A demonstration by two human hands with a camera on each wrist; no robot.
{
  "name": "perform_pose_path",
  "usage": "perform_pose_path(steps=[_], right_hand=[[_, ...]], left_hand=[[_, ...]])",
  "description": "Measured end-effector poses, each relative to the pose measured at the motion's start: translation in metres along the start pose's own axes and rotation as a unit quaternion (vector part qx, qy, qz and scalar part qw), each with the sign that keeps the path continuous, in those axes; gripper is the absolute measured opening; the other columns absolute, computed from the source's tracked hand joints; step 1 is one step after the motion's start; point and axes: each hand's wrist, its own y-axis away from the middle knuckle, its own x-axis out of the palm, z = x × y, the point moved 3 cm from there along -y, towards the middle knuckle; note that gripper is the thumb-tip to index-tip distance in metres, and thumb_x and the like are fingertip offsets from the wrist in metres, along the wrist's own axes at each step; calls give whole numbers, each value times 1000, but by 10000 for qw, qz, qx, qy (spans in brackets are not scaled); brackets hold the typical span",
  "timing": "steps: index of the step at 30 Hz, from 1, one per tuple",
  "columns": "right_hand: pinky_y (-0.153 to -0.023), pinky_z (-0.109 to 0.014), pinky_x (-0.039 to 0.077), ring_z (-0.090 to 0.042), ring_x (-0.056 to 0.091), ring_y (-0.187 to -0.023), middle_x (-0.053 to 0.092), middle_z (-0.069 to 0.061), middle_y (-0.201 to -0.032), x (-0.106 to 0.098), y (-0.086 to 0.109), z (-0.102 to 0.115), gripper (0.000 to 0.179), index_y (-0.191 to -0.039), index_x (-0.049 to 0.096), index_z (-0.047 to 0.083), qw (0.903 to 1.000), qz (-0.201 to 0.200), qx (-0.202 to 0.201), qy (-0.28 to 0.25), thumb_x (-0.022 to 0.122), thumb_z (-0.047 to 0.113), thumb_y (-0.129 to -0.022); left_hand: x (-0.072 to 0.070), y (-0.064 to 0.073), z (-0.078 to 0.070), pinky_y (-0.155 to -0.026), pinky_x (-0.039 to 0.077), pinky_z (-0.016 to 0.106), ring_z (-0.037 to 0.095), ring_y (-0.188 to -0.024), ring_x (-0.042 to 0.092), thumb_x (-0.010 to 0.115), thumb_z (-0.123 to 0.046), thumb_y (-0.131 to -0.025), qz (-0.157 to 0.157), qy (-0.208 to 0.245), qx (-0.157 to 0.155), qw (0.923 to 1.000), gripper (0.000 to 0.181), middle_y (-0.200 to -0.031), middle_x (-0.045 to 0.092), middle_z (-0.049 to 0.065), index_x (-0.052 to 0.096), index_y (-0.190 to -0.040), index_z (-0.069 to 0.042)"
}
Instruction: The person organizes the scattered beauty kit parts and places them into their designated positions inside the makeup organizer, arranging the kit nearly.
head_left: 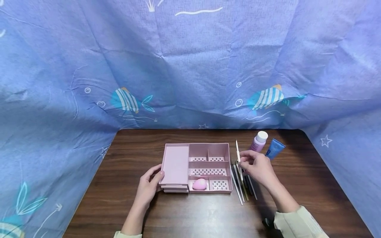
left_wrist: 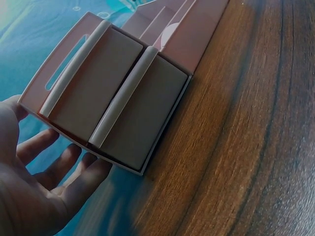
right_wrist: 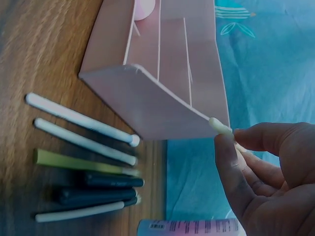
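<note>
A pink organizer box [head_left: 176, 165] with a lidded left part and open compartments on the right stands on the table. My left hand [head_left: 150, 181] holds its left side, thumb over the top edge and fingertips against the side wall [left_wrist: 64, 162]. Two drawers [left_wrist: 140, 118] show in the left wrist view. A pink egg-shaped sponge [head_left: 199, 184] lies in the front compartment beside the lidded part. Raised just right of the box, my right hand [head_left: 258, 166] pinches a slim white stick [head_left: 237, 150] between thumb and fingers. Its lower part is partly hidden by the fingers.
Several slim sticks [right_wrist: 81, 118], white, gold and black, lie side by side right of the box. Behind the right hand are a pink bottle [head_left: 258, 142] with a white cap and a blue tube [head_left: 275, 148]. A blue fish-print cloth [head_left: 190, 66] hangs behind the table.
</note>
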Motion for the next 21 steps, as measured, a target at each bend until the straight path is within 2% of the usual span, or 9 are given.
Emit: perform_pose_path(steps=[9, 15, 18, 21], right_hand=[[-58, -33, 63, -16, 71, -78, 72, -16, -94, 10, -1, 15, 32, -119, 68, -6, 9993, 157, -29, -334, 72, -1, -87], [-56, -26, 61, -15, 68, -75, 72, -11, -89, 18, -4, 25, 29, -113, 72, -1, 9995, 21, -305, -105, 74, 0, -84], [-56, -27, 61, -15, 68, -73, 72, -11, -87, 22, -5, 32, 30, -114, 71, -2, 9992, 101, -335, -175, 73, -1, -84], [-58, -24, 57, -13, 66, -72, 72, -7, -85, 26, -7, 39, 30, -112, 72, -1, 9990, 77, -445, -17, 75, 0, -82]], left_hand=[[-1, -1, 2, -69, 65, 37, 19, -81, 72, 65, -17, -102, -17, 60, -90, 9999, 40, -113, 64, 17, 61, -140, -7], [-1, -1, 3, -69, 65, 37, 20, -82, 71, 65, -17, -102, -12, 44, -72, 10000, 40, -113, 64, 16, 61, -140, -8], [-1, -1, 2, -69, 65, 37, 20, -82, 71, 64, -17, -102, -1, 42, -60, 10000, 40, -113, 65, 16, 60, -141, -8], [0, -1, 2, -69, 65, 36, 20, -82, 71, 64, -17, -102, 2, 47, -52, 10000, 40, -113, 65, 16, 60, -141, -8]])
